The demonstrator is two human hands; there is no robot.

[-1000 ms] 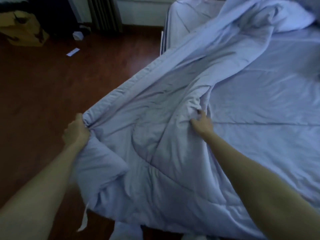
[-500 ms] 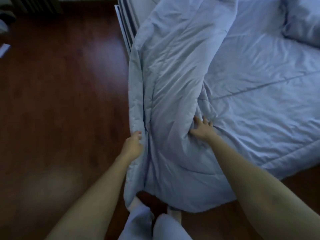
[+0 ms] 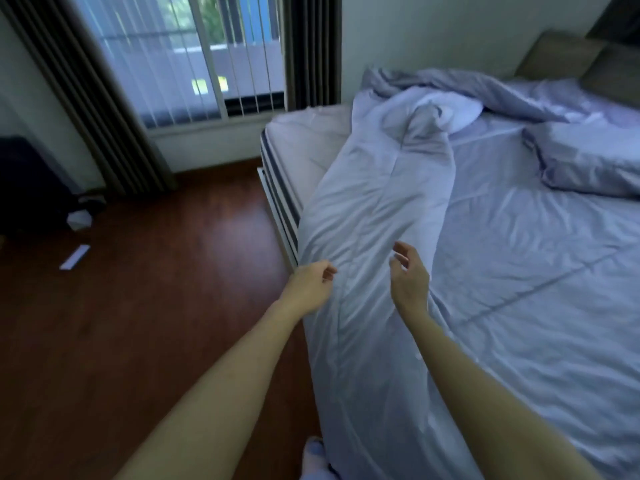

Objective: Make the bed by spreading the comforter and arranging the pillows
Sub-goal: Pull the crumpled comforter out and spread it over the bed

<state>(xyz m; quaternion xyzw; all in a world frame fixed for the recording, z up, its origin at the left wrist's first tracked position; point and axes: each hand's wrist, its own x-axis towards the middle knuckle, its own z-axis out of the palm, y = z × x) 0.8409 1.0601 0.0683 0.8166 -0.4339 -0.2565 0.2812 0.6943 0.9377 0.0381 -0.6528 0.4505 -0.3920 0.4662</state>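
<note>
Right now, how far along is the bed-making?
Early. Done: the comforter lies on the bed, but folded into a long ridge along the near side, bunched toward the head. In hand: nothing; the left hand and right hand hover open over the ridge. Left: unfold it across the bare mattress corner, then arrange the pillow lying mid-bed.
</note>
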